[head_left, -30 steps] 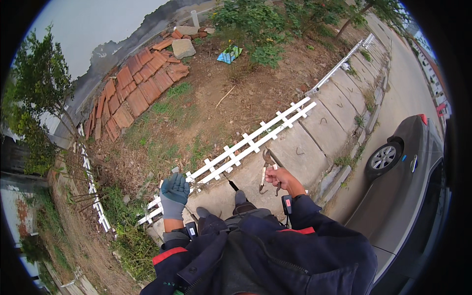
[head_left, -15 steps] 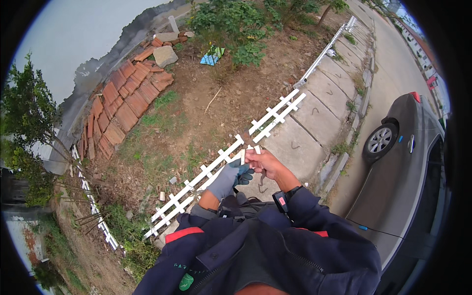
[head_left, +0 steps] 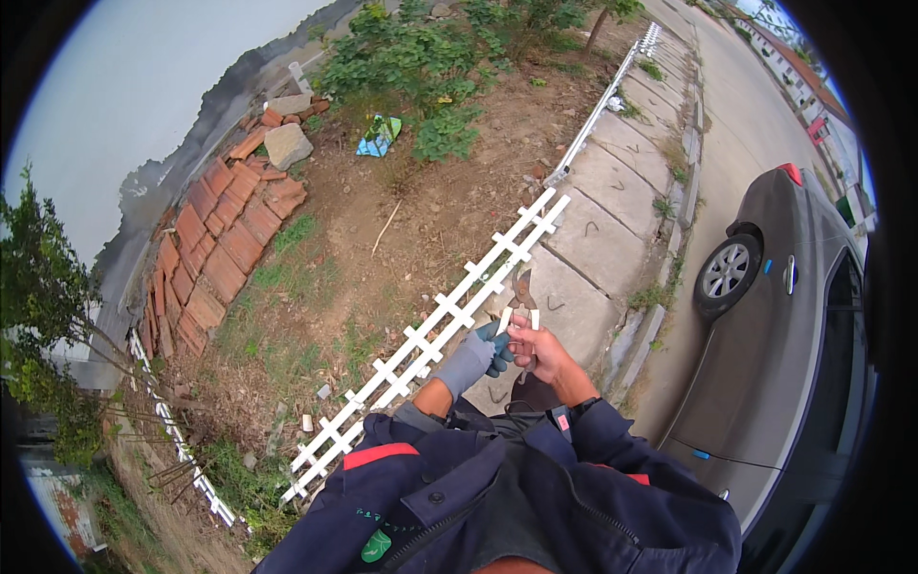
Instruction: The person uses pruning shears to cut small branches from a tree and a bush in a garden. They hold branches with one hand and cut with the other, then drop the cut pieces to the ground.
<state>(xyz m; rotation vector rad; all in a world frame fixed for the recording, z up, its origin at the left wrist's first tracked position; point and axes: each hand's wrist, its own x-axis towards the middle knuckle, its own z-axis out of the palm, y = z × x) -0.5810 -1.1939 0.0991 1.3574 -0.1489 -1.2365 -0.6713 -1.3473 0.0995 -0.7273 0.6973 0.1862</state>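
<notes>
A pair of pruning shears (head_left: pixel 522 287) is between my two hands, its rusty blades pointing away from me and parted at the tips. White grips cover its handles. My left hand (head_left: pixel 469 362), in a grey and dark green glove, closes around the left handle. My bare right hand (head_left: pixel 541 350) pinches near the right handle with bent fingers. A thin brown metal piece shows below the right fingers; whether it is held there cannot be made out. Just left of my hands runs a low white picket fence (head_left: pixel 421 342).
Concrete slabs (head_left: pixel 577 273) with bent metal hooks lie right of the fence. A grey car (head_left: pixel 755 335) stands on the road at right. Across the fence are bare soil, a stack of red tiles (head_left: pixel 222 271), a pale rock (head_left: pixel 288 146) and a leafy shrub (head_left: pixel 448 132).
My hands and the shears have shifted right, off the fence line and over the slabs. The blades stand out more clearly now. The whole view has swung slightly.
</notes>
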